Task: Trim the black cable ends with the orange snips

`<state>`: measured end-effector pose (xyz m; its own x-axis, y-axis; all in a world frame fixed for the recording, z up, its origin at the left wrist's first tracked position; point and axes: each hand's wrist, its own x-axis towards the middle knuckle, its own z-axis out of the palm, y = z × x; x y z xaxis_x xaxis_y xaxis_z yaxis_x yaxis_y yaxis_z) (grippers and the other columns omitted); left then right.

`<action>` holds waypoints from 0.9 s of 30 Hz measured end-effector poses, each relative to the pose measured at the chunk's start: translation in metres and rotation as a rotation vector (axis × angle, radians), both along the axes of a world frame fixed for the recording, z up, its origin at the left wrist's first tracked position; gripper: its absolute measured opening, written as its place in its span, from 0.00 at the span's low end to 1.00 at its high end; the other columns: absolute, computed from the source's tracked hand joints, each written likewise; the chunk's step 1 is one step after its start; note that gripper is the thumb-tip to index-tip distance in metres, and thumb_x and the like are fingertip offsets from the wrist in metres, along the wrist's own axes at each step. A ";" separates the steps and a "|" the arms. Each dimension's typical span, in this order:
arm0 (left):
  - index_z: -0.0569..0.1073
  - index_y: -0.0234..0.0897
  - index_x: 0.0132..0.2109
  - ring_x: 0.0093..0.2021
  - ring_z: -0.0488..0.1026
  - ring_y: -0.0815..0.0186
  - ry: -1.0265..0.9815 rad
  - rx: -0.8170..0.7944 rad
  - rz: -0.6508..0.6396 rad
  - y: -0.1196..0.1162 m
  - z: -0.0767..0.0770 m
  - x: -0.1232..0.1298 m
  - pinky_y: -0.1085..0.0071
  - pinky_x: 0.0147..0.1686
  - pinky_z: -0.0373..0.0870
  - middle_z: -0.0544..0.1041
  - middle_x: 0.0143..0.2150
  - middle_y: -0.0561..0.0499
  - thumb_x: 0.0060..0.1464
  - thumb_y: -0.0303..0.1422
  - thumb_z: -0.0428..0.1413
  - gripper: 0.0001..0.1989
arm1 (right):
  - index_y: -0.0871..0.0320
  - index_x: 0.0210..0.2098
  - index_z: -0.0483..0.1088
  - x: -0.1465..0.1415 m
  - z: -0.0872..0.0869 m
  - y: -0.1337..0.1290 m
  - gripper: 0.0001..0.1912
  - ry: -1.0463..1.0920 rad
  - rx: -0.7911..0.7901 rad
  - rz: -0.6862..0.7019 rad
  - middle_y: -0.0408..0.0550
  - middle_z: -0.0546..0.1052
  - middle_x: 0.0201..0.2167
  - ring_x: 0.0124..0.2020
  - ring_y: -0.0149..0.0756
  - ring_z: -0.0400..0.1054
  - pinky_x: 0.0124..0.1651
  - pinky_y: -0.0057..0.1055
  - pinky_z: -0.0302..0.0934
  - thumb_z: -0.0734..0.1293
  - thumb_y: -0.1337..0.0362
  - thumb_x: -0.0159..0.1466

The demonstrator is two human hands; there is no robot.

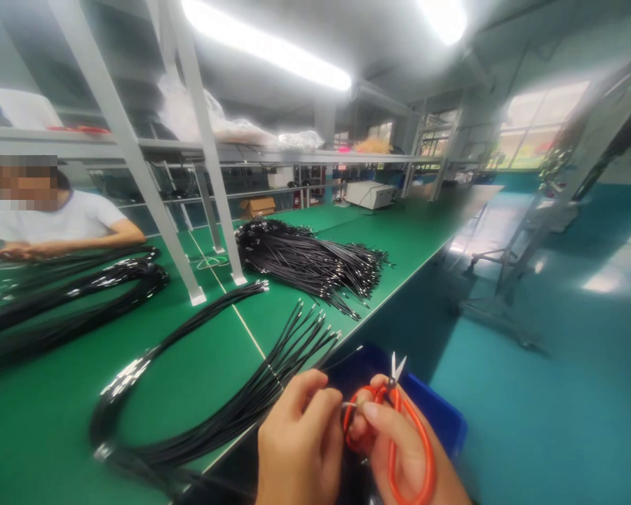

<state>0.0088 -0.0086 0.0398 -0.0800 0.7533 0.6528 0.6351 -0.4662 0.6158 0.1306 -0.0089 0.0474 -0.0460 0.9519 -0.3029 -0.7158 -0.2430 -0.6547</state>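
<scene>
My left hand is closed in a pinch at the table's front edge, around a cable whose thin pale end pokes out toward my right hand. Red-handled scissors rest in my right hand, blades pointing up and slightly parted. The thumb and a finger of that hand meet at the pale cable end. Just left of my hands, a bundle of black cables curves over the green table, its loose ends fanned out and its other part tied with bright bands. My fingers hide most of the held cable.
Below my hands is a blue bin. A big pile of black cables lies farther back, near white shelf posts. At left, a person in a white shirt sits by more cable coils. A wheeled rack stands right.
</scene>
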 end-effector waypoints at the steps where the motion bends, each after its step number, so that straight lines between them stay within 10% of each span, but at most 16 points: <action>1: 0.76 0.41 0.36 0.32 0.74 0.63 -0.082 -0.072 -0.054 0.000 0.001 -0.001 0.71 0.32 0.69 0.76 0.37 0.48 0.54 0.25 0.53 0.09 | 0.53 0.32 0.73 -0.001 0.000 0.002 0.11 0.008 0.017 -0.002 0.41 0.74 0.25 0.28 0.35 0.68 0.36 0.32 0.66 0.75 0.64 0.50; 7: 0.73 0.37 0.31 0.26 0.73 0.66 -0.557 -0.504 -0.466 0.004 -0.003 -0.001 0.74 0.28 0.68 0.77 0.26 0.52 0.55 0.32 0.56 0.06 | 0.52 0.27 0.73 -0.005 0.006 0.008 0.11 -0.141 0.133 -0.050 0.43 0.74 0.21 0.22 0.37 0.64 0.28 0.33 0.63 0.76 0.58 0.47; 22: 0.72 0.34 0.26 0.17 0.61 0.76 -0.902 -0.678 -0.461 0.005 -0.007 0.000 0.81 0.18 0.58 0.69 0.18 0.57 0.43 0.45 0.66 0.19 | 0.53 0.34 0.68 -0.009 0.012 0.004 0.12 -0.428 0.134 -0.133 0.41 0.74 0.24 0.23 0.31 0.64 0.23 0.24 0.60 0.72 0.63 0.52; 27: 0.72 0.34 0.26 0.17 0.62 0.76 -0.903 -0.683 -0.461 0.006 -0.005 -0.003 0.81 0.18 0.57 0.69 0.18 0.57 0.42 0.45 0.66 0.18 | 0.51 0.34 0.71 -0.006 0.005 0.003 0.07 -0.723 0.386 -0.259 0.40 0.74 0.26 0.23 0.31 0.66 0.26 0.26 0.62 0.69 0.66 0.55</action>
